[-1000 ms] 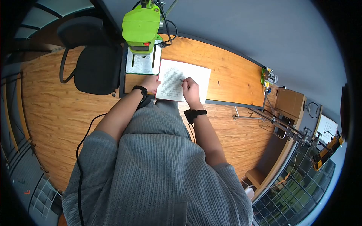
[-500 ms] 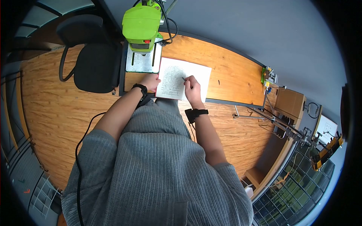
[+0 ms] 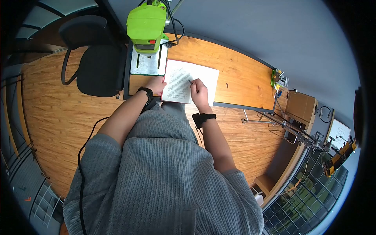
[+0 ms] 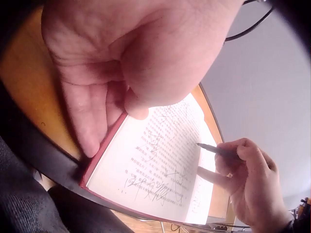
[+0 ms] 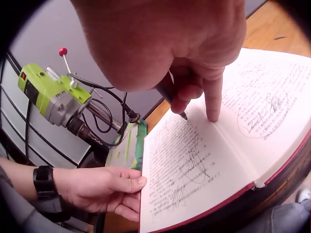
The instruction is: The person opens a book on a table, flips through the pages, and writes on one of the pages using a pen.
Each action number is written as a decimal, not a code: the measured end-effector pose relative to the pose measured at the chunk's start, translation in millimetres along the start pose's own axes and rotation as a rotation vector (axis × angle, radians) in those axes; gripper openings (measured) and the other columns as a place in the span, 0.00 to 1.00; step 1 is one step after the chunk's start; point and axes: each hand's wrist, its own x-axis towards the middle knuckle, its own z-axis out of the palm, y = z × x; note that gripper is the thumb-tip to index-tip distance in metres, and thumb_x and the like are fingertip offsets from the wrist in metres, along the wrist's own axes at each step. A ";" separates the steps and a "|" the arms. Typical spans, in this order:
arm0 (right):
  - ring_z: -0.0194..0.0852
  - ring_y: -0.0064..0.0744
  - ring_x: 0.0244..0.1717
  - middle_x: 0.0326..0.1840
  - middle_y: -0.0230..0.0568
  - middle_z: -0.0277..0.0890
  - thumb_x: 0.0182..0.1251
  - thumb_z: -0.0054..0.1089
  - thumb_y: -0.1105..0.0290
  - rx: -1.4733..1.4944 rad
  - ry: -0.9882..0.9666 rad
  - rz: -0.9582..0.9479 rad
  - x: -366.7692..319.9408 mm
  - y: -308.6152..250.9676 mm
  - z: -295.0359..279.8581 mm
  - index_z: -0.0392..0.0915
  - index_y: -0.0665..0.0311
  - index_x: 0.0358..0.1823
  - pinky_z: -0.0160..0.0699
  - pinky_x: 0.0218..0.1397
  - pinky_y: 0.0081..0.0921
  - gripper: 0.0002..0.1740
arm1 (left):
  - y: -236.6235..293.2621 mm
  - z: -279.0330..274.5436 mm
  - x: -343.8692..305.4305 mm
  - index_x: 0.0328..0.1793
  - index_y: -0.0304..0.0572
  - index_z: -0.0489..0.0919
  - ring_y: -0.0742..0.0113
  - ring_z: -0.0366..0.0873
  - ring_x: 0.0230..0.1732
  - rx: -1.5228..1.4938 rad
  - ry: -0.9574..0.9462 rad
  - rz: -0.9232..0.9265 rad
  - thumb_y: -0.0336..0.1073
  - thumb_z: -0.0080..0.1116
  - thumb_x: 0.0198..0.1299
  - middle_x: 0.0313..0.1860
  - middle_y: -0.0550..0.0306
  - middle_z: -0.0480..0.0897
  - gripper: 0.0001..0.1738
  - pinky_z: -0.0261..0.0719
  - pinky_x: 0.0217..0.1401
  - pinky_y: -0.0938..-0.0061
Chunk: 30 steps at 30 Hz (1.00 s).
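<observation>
An open book [image 3: 207, 76] with a red cover lies on the wooden table, its pages printed and marked with handwritten scribbles and loops. My left hand [image 3: 156, 85] grips the book's left edge, the thumb [image 5: 130, 184] on the page and the other fingers along the cover's outer side. In my right hand [image 3: 200, 94] a dark pen [image 4: 210, 148] is pinched, its tip right at the printed lines of the left page. One finger of that hand extends down by the middle fold in the right wrist view.
Beyond the left page stands a green drill press [image 3: 146, 29] on a slotted metal base [image 3: 149, 66], with black cables beside it. A black chair [image 3: 101, 72] is left of the table [image 3: 243, 74]. A small green and metal vise [image 3: 279, 79] sits at the table's right end.
My right hand and the pen have shifted slightly right across the page since the first frame, then a touch back left. The left hand keeps its hold on the book's edge.
</observation>
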 end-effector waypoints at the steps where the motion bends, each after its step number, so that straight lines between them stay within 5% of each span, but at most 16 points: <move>1: 0.84 0.61 0.39 0.38 0.63 0.83 0.74 0.53 0.74 -0.024 0.008 -0.008 0.8 -0.9 -0.2 0.79 0.70 0.44 0.83 0.44 0.45 0.08 | -0.4 0.3 0.2 0.60 0.30 0.79 0.57 0.90 0.41 0.000 0.000 0.000 0.35 0.52 0.78 0.45 0.47 0.87 0.15 0.94 0.40 0.61; 15: 0.85 0.62 0.39 0.36 0.63 0.84 0.74 0.53 0.73 -0.051 -0.098 0.000 1.7 -9.7 -9.7 0.80 0.71 0.41 0.83 0.44 0.45 0.09 | -1.8 1.2 0.0 0.60 0.31 0.80 0.58 0.90 0.41 0.010 0.021 0.010 0.36 0.52 0.78 0.45 0.48 0.88 0.15 0.94 0.41 0.62; 17: 0.80 0.34 0.31 0.29 0.47 0.82 0.75 0.50 0.74 -0.040 -0.017 -0.037 2.9 -4.6 -6.7 0.80 0.72 0.41 0.79 0.38 0.30 0.10 | 0.7 1.1 -1.1 0.60 0.31 0.80 0.58 0.90 0.41 0.004 0.012 0.011 0.35 0.52 0.78 0.45 0.47 0.88 0.15 0.94 0.41 0.62; 20: 0.81 0.32 0.32 0.29 0.45 0.83 0.76 0.48 0.73 0.048 -0.049 0.130 5.1 -1.1 -10.3 0.80 0.71 0.42 0.80 0.39 0.30 0.11 | -1.4 1.0 -2.9 0.60 0.30 0.80 0.58 0.90 0.42 -0.005 0.009 0.012 0.35 0.52 0.77 0.45 0.47 0.88 0.16 0.94 0.40 0.63; 27: 0.80 0.30 0.32 0.30 0.44 0.83 0.77 0.47 0.73 0.017 0.026 0.039 3.0 9.1 -7.1 0.79 0.71 0.44 0.79 0.40 0.29 0.11 | 3.4 -0.6 -2.5 0.62 0.32 0.80 0.58 0.91 0.44 0.032 -0.004 -0.030 0.36 0.53 0.77 0.48 0.47 0.88 0.16 0.94 0.41 0.62; 30: 0.81 0.42 0.32 0.33 0.53 0.82 0.75 0.52 0.74 0.018 0.024 0.037 4.2 5.8 -8.2 0.79 0.70 0.44 0.80 0.39 0.36 0.08 | -0.4 -0.3 0.0 0.60 0.29 0.80 0.59 0.90 0.41 0.018 -0.011 0.006 0.36 0.52 0.77 0.44 0.48 0.88 0.16 0.94 0.40 0.63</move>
